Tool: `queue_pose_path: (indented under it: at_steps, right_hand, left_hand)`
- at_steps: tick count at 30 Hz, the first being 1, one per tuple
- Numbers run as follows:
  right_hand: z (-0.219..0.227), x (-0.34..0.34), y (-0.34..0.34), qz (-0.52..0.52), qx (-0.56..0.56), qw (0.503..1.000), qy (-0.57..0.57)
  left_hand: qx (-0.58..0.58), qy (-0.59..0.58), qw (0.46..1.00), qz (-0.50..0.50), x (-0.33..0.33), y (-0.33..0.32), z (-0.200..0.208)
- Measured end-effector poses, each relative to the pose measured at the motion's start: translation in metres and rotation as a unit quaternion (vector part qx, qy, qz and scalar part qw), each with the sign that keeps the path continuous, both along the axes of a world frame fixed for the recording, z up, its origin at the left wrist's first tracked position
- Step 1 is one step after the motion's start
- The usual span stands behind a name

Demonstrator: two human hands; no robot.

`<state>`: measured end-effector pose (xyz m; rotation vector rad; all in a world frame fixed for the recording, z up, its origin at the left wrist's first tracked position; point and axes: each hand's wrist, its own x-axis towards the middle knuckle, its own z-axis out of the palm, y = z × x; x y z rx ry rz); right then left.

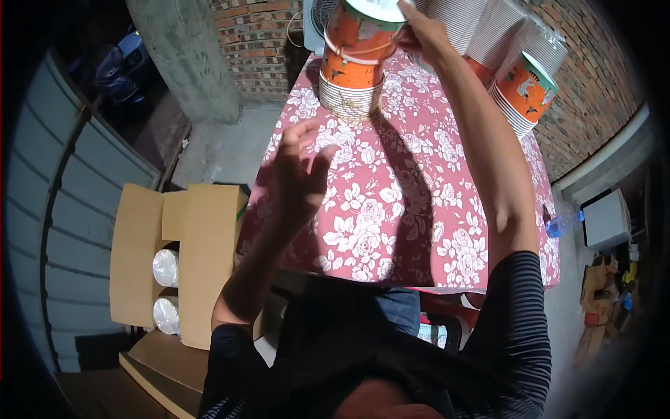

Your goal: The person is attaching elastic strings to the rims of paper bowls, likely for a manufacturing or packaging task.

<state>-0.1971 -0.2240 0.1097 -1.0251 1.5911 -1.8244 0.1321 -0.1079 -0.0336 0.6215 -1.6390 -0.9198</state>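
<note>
- Landmark: the orange stack [351, 98], nested paper buckets set rims down toward the far end of the desk [366, 227].
- Top bucket [357, 36]: directly over the orange stack, slightly tilted; its white rim sits around or just in front of the orange side below, contact uncertain.
- Right hand [423, 36]: reaches in from the right of the orange stack, fingers closed on the green-edged end of the top bucket.
- Left hand [301, 167]: nearer the body than the orange stack and a little left; thumb and fingers apart, nothing held; blurred.
- Progress, as judged: the many rims in the orange stack suggest nesting well along. The top bucket is not fully seated; whether going on or coming off, cannot tell.
- Second orange stack [528, 89] stands right of the landmark, white ridged stacks [455, 24] behind it; whether these need handling, cannot tell.
- Edges: desk's left edge close beside the orange stack, so little margin there; near edge well apart from it.
- Room: flowered cloth stretches from the orange stack toward the body. Rightward, the second stack and brick wall [593, 91] limit swing.
- Cardboard box [204, 269]: left of and nearer than the orange stack, beside the desk.
</note>
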Motion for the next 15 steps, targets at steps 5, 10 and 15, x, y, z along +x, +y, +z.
queue_pose_path:
  at_steps: [5, 10, 15]
  right_hand:
    - [-0.012, 0.016, -0.031, -0.017, 0.134, 0.957, 0.257]
    - [-0.011, 0.028, -0.049, 0.034, 0.245, 0.906, 0.344]
    - [-0.055, 0.057, -0.063, -0.066, -0.015, 0.824, 0.562]
  left_hand:
    - [-0.202, -0.145, 0.968, 0.038, 0.004, -0.003, -0.032]
    - [-0.04, -0.181, 0.983, 0.005, -0.013, -0.003, -0.06]
    - [-0.027, -0.191, 0.981, -0.019, -0.016, -0.006, -0.055]
